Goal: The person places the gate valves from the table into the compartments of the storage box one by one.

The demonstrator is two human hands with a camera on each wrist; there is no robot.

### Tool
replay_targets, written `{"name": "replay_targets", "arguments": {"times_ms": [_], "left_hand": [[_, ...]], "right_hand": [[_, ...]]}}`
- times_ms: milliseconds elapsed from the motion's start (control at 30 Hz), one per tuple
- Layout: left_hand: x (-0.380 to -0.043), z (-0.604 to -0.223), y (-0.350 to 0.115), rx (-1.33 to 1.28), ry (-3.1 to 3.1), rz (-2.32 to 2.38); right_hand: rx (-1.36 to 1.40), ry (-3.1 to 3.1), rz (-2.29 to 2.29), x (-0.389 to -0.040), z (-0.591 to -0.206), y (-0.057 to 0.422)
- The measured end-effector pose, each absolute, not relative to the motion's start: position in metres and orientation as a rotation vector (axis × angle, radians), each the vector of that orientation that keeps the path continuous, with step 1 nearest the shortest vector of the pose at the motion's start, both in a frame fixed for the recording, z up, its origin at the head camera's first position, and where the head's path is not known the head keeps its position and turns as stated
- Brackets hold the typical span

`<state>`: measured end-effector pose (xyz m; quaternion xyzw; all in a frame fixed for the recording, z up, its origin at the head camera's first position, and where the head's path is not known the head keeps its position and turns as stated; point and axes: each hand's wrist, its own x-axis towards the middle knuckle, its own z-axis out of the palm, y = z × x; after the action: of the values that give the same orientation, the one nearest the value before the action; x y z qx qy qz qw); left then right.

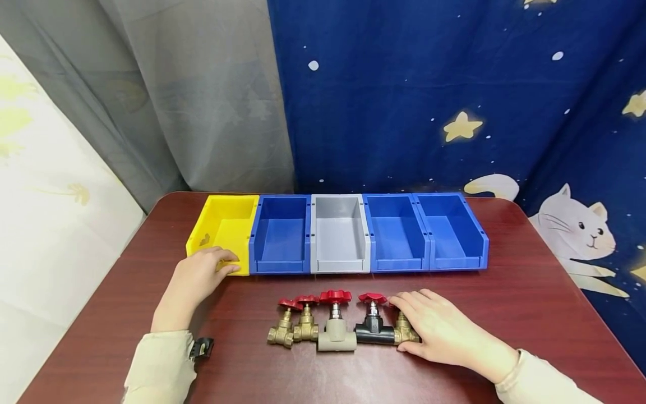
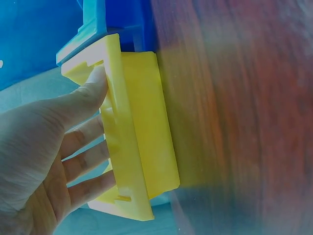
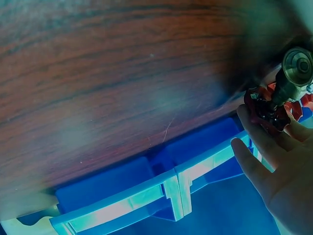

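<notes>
My left hand (image 1: 202,275) rests on the front rim of a yellow bin (image 1: 204,235). In the left wrist view its thumb (image 2: 90,95) lies along the rim, and the other fingertips are hidden behind the lip. Over on the right, my right hand (image 1: 439,325) covers part of a brass gate valve (image 1: 402,331). Its fingers reach past the red handwheel (image 3: 266,115) and touch it, quite straight in the right wrist view. Beside that valve lies a black valve (image 1: 374,334), then a grey-beige one (image 1: 336,338) and two brass ones, all with red handwheels.
Right of the yellow bin stand a blue bin (image 1: 280,266), a grey bin (image 1: 340,266) and two more blue bins, joined in a row along the back of the red-brown table (image 1: 282,376). Curtains (image 1: 378,112) hang behind the table.
</notes>
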<state>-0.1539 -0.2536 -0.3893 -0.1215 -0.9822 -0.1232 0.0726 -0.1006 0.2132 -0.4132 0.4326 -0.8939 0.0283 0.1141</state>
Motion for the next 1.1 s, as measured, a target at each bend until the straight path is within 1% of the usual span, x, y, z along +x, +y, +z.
{"name": "replay_targets", "arguments": {"times_ms": [300, 533, 1100], "left_hand": [[-0.154, -0.389, -0.253, -0.365, -2.944, -0.372], [-0.154, -0.390, -0.253, -0.352, -2.955, -0.375], [-0.153, -0.390, -0.255, -0.359, -2.939, -0.368]], "right_hand": [[1.281, -2.657, 0.146, -0.103, -0.409, 0.213], [1.289, -2.590, 0.095, -0.105, -0.405, 0.218], [1.234, -2.576, 0.074, -0.110, -0.381, 0.239]]}}
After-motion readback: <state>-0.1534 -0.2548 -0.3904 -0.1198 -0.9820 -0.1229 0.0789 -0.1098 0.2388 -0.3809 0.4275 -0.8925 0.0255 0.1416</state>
